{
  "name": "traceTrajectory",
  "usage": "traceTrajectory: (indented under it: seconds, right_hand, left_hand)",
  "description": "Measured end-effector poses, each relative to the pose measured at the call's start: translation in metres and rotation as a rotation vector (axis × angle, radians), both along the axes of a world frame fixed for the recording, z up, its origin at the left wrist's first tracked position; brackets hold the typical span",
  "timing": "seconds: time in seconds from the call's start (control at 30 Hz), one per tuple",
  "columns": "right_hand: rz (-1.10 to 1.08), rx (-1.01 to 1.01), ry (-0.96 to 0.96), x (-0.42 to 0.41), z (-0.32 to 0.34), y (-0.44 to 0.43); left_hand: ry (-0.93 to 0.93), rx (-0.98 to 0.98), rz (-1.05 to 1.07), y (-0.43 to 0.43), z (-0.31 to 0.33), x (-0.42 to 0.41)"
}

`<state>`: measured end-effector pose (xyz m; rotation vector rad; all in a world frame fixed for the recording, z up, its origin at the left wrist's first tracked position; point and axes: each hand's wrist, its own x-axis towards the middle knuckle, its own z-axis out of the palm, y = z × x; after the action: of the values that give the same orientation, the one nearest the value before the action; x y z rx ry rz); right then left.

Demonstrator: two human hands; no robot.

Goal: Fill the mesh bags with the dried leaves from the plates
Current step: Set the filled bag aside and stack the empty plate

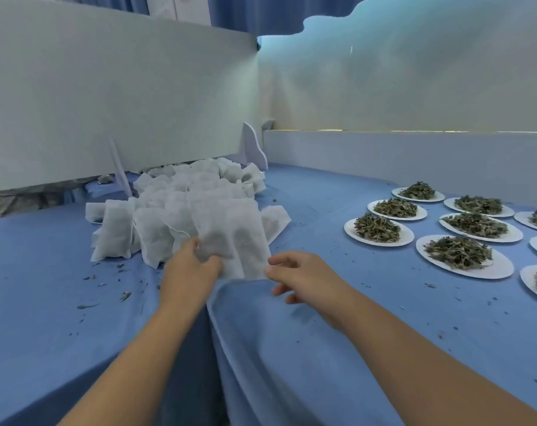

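White panels [107,103] back a blue-clothed worktop [353,318]. A heap of bags [184,195] lies far left, and plates [493,271] of leaves [459,252] sit to the right. The left grip [193,265] pinches one bag [233,238], held up near the heap. The right grip [304,278], fingers loosely curled, meets its lower corner; whether it pinches, I cannot tell.

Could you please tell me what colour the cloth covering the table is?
The cloth is plain light blue, dotted with leaf crumbs; the head view shows it.
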<state>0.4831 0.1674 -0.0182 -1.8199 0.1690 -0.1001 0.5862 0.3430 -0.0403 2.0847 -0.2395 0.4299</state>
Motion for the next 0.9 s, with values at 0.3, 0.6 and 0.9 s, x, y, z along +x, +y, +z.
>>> traceTrajectory:
  seconds: [0.3, 0.6, 0.9]
  right_hand:
    - [-0.179, 0.026, 0.026, -0.040, -0.005, -0.051]
    - [-0.297, 0.060, -0.065, -0.143, 0.023, -0.103]
    - [-0.647, 0.001, -0.087, -0.331, 0.040, -0.192]
  left_hand:
    - [0.011, 0.138, 0.041, 0.005, 0.000, 0.023]
    - [-0.122, 0.044, -0.447, -0.111, 0.039, -0.090]
    - [0.039, 0.153, -1.210, -0.264, 0.058, -0.269]
